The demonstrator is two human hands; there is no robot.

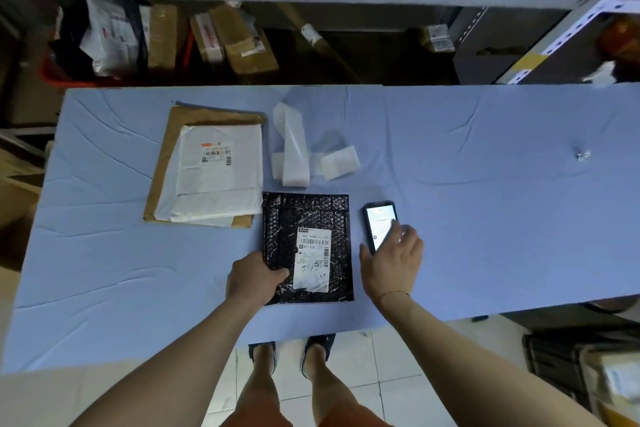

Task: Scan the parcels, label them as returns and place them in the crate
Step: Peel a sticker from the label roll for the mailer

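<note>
A black bubble mailer (pixel 308 248) with a white shipping label (pixel 312 258) is laid flat near the front edge of the blue table (pixel 485 218). Its left edge is gripped by the left hand (pixel 254 277), the thumb lying on top. Just to its right, a lit phone (pixel 380 225) is held at its lower end by the right hand (pixel 393 262), fingers curled round it. Behind the mailer, strips of white label backing (pixel 294 149) are strewn, and a white poly mailer (pixel 218 173) is stacked on a brown envelope (pixel 162 166).
</note>
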